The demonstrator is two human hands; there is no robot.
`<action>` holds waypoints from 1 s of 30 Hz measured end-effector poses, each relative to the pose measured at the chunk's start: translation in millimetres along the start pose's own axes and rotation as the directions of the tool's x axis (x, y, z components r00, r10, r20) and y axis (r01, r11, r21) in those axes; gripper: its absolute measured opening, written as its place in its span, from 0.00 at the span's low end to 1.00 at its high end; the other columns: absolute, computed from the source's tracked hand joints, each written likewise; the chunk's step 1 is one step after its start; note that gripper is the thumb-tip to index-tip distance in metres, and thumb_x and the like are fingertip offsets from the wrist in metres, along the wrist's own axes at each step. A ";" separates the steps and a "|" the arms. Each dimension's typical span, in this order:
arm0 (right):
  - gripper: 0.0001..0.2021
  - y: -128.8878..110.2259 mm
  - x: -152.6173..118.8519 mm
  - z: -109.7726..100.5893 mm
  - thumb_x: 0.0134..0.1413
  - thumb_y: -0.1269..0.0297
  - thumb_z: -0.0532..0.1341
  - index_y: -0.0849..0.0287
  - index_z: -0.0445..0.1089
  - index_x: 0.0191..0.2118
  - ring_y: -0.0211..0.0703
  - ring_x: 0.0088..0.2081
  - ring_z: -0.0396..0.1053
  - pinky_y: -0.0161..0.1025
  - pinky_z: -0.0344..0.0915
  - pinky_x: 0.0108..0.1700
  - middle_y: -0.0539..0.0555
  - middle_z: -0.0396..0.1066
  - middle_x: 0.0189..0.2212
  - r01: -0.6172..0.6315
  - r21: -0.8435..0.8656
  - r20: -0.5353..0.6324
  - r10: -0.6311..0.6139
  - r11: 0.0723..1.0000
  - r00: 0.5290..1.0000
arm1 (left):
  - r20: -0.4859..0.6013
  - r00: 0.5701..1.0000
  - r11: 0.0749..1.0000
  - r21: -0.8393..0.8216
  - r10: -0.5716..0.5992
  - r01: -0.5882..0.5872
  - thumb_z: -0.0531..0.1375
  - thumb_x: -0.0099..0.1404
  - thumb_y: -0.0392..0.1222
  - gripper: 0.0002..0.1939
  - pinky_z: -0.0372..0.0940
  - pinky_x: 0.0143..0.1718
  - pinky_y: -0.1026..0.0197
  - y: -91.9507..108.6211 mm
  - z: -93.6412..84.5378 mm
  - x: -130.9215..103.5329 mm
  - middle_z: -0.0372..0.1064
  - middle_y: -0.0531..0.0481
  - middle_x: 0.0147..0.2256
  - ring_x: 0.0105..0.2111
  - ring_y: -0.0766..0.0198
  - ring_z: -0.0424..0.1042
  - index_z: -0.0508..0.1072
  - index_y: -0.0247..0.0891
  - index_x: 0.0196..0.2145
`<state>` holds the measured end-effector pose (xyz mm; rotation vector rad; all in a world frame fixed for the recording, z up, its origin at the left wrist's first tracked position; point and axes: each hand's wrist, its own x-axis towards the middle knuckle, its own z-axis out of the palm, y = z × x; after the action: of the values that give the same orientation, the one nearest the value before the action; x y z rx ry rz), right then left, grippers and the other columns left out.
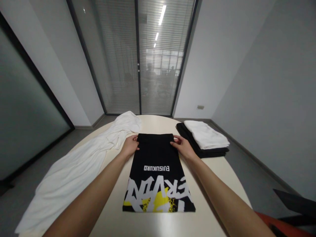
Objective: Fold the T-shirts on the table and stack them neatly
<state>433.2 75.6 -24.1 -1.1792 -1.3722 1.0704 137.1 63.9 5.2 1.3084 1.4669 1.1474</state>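
A black folded garment (158, 151) with white lettering and a yellow patch lies flat on the table, its print upside down. My left hand (130, 145) pinches its far left corner, and my right hand (182, 145) has hold of the far right corner between thumb and fingers. Left of the garment, a loose white cloth (71, 174) spreads along the table in wrinkles. To the right, beyond my right hand, a white folded garment (206, 134) rests on black folded ones (212, 152).
The pale round table (158, 121) carries all the cloth. Behind it stand a glass partition with blinds (118, 59) and grey walls. Something red and black (291, 227), perhaps a chair, shows at the lower right.
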 end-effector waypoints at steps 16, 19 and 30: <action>0.21 -38.1 -17.7 8.3 0.47 0.54 0.67 0.56 0.66 0.45 0.43 0.36 0.70 0.40 0.66 0.41 0.48 0.71 0.32 0.129 -0.117 0.052 -0.124 0.985 0.991 | 0.107 0.992 0.980 -0.174 -0.073 0.091 0.65 0.52 0.34 0.16 0.67 0.34 0.66 35.4 -4.8 -24.6 0.78 0.44 0.41 0.39 0.61 0.76 0.78 0.34 0.41; 0.21 -55.1 -24.3 1.9 0.50 0.52 0.66 0.58 0.71 0.46 0.47 0.41 0.71 0.44 0.66 0.47 0.54 0.75 0.39 0.155 -0.243 0.074 -0.142 0.957 0.987 | 0.130 0.990 0.977 -0.194 -0.058 0.083 0.64 0.52 0.32 0.16 0.70 0.41 0.63 42.6 -9.6 -31.0 0.78 0.44 0.42 0.40 0.61 0.76 0.78 0.33 0.41; 0.10 -142.1 -83.9 -25.2 0.55 0.58 0.65 0.55 0.74 0.41 0.43 0.38 0.70 0.37 0.63 0.37 0.52 0.76 0.40 0.279 -0.476 0.462 -0.033 0.834 0.886 | 0.319 0.933 0.984 0.004 0.169 -0.180 0.66 0.57 0.46 0.19 0.68 0.50 0.53 44.4 -54.2 -82.9 0.75 0.46 0.43 0.43 0.57 0.74 0.73 0.38 0.45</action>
<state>444.9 -26.3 107.6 -1.2160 -2.1934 0.8830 103.2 -22.2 61.9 1.5904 1.1556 0.9700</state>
